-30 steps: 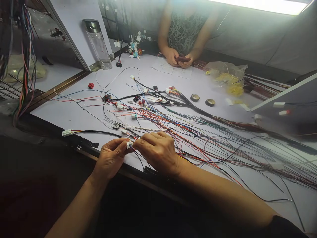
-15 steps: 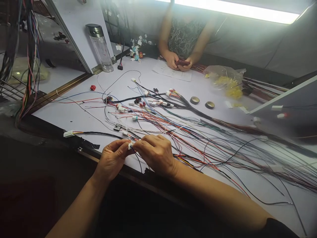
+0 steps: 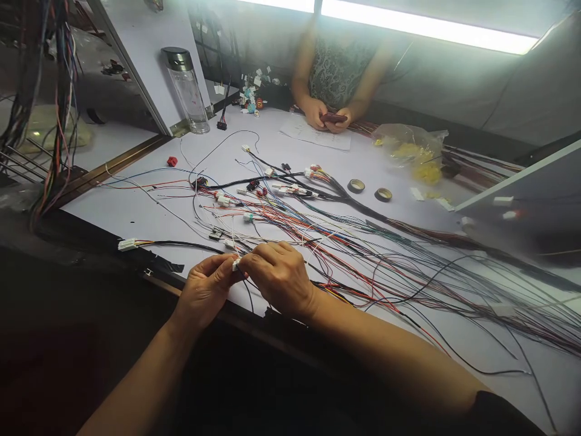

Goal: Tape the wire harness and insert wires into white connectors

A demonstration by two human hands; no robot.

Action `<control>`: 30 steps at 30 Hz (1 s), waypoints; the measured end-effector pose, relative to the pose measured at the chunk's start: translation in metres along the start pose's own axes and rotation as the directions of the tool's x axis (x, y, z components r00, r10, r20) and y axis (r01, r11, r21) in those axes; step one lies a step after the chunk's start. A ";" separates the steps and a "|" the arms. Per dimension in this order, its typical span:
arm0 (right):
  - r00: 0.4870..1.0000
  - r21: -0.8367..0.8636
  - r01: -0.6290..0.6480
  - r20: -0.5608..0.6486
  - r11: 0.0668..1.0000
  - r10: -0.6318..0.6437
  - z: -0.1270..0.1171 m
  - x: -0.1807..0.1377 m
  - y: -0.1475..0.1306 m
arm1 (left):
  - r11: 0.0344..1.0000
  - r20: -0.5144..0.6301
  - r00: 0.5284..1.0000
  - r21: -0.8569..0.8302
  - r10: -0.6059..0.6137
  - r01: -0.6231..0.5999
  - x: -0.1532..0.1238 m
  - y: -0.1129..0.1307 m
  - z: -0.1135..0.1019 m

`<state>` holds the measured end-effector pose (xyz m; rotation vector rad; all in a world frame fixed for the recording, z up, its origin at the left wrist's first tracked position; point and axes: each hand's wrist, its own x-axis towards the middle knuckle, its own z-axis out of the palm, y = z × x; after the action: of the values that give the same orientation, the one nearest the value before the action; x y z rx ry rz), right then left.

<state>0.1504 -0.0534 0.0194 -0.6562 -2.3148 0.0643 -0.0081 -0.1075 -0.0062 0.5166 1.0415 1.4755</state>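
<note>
Between the thumb and fingers of my left hand (image 3: pixel 209 287) is a small white connector (image 3: pixel 236 264), held just above the table's front edge. My right hand (image 3: pixel 279 275) is closed with its fingertips pinched close against the connector's right side. A thin wire seems to be in that pinch, but the fingers cover most of it. A dark wire (image 3: pixel 250 293) hangs below the connector. Just behind my hands lies a black-sleeved cable ending in a white multi-pin connector (image 3: pixel 128 244) on the left.
A wiring harness (image 3: pixel 363 206) with many loose wires spreads across the white table. Two tape rolls (image 3: pixel 356 185), a red connector (image 3: pixel 172 161), a glass bottle (image 3: pixel 188 97) and a bag of yellow parts (image 3: pixel 417 151) lie farther back. Opposite, a person's hands (image 3: pixel 329 115) hold a phone.
My right hand has shifted slightly left, closer to the white connector. The left hand keeps its hold, and the view has tilted a little.
</note>
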 end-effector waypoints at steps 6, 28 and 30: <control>0.997 0.062 -0.075 -0.021 0.995 0.076 -0.010 -0.002 0.000 | 1.000 0.004 1.000 -0.009 0.024 -0.024 0.000 -0.002 0.000; 0.998 -0.043 -0.050 0.033 0.998 0.051 0.003 0.002 -0.007 | 1.000 0.013 1.000 -0.026 0.018 -0.017 0.000 -0.002 -0.001; 0.997 -0.027 -0.062 0.042 0.998 0.063 0.002 0.001 -0.006 | 1.000 0.018 1.000 -0.018 0.016 -0.016 0.000 -0.001 0.000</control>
<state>0.1460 -0.0582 0.0202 -0.7466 -2.3395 0.0789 -0.0072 -0.1078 -0.0071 0.5257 1.0109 1.4906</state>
